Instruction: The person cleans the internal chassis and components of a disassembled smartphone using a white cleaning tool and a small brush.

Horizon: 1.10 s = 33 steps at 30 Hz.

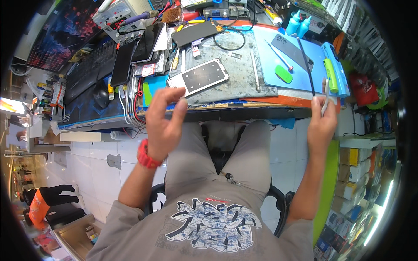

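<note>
My left hand (165, 122), with a red watch on the wrist, is raised at the bench's front edge. Its thumb and forefinger are apart and nothing shows between them. Just beyond the fingertips lies a white-edged, phone-shaped panel (203, 77) with a dark, dotted middle. At the right, my right hand (323, 124) is closed on a small pale brush (325, 96), bristles upward. A thin black strip (306, 63) runs from the fingertips across the blue mat (272, 43); whether the hand grips it, I cannot tell. On that mat are a grey phone panel (292, 50), a screwdriver (279, 55) and a green pad (283, 74).
Dark phones (122, 63) stack left of the grey work mat (244, 43), beside a mouse (100, 98) and keyboard (89, 71). A metal tool (255, 71) lies mid-bench. Green (330, 75) and blue (335, 65) cases stand far right. Blue bottles (294, 22) and a power supply (117, 19) are behind.
</note>
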Motion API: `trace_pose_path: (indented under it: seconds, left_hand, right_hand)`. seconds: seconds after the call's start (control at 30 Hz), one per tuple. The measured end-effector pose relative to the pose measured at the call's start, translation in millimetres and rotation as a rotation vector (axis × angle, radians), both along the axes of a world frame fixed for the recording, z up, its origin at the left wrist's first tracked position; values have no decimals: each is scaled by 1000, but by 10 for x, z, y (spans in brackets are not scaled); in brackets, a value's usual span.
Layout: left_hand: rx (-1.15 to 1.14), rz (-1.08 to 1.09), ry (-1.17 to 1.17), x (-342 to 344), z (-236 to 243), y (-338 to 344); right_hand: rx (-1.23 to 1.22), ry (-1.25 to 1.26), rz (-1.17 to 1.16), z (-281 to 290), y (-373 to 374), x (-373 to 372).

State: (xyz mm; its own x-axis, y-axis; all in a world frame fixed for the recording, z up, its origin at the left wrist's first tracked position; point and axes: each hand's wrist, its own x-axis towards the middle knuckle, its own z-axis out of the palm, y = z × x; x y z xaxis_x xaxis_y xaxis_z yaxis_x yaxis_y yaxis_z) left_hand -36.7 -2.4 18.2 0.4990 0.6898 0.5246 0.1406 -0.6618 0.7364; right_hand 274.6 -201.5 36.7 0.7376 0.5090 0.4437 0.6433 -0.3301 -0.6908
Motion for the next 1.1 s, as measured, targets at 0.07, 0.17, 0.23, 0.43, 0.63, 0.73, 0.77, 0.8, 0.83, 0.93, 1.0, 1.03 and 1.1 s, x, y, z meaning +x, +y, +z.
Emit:
trace_pose_path:
  seconds: [0.07,0.17,0.23,0.43,0.63,0.73,0.77,0.8,0.83,0.93,1.0,1.03,1.1]
  left_hand:
    - [-270,-79,-143,-58,-134,-320]
    - [-621,-275,-191,-73,-266,-794]
    - [-760,-336,-220,-53,-364,-1010]
    - [-1061,-443,-361,-34,-680,-1224]
    - [-1169,-430,-430,-75,-609,-1217]
    - [-1217,-400,-426,-82,-597,-1215]
    - [-1220,-400,-419,-88,-596,-1208]
    - [-1224,-399,-413,-96,-597,-1207]
    - [-1230,-394,-404,-106,-600,-1212]
    - [-1238,-353,-369,-133,-608,-1227]
    - [-1242,-350,-374,-147,-625,-1238]
    - [-1242,-348,-372,-159,-635,-1246]
    - [-1248,-340,-375,-163,-647,-1255]
  right_hand:
    - [53,200,93,16,-128,-368]
    - [162,469,260,-73,-349,-903]
    - [108,536,345,-176,-455,-1210]
    - [34,589,660,-397,-619,-1720]
    - [2,623,698,-395,-618,-1773]
    - [-7,698,726,-384,-612,-1806]
    - [-6,709,723,-392,-612,-1811]
    - [4,699,734,-398,-607,-1811]
    - [14,690,746,-408,-606,-1815]
    - [44,691,760,-441,-614,-1820]
    - [44,704,763,-450,-625,-1828]
    - [43,715,764,-454,-632,-1835]
    - [34,729,764,-457,-638,-1835]
